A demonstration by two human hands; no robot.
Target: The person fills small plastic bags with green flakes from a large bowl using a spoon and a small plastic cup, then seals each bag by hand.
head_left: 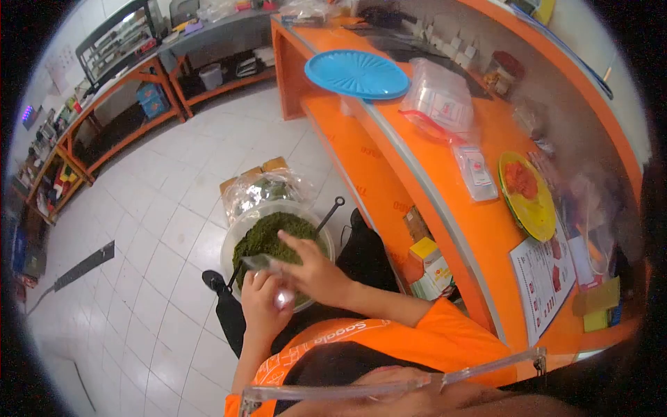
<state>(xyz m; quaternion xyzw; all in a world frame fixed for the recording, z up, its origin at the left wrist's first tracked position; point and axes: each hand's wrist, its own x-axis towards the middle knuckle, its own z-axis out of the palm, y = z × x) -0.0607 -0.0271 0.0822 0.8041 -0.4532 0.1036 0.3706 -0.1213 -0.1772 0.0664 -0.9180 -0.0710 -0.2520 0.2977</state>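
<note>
My left hand (pixel 264 306) is closed around a small clear plastic bag (pixel 260 263), whose shiny film also shows below the fingers. My right hand (pixel 316 271) meets it from the right, its index finger stretched out while the thumb and lower fingers grip the bag near its top. Both hands are above a large pale round tub (pixel 228 254) between the knees. Inside the tub lies a heap of green, crumbly, finely chopped stuff (pixel 267 233). A black handle (pixel 330 214) leans out over the tub's right rim.
Behind the tub is a clear plastic bag (pixel 267 187) on cardboard (pixel 272 165). At right, the orange counter (pixel 445 177) bears a blue lid (pixel 358 74), packs of plastic bags (pixel 439 97), a yellow plate (pixel 538 208) with orange-red stuff and a printed sheet (pixel 538 285).
</note>
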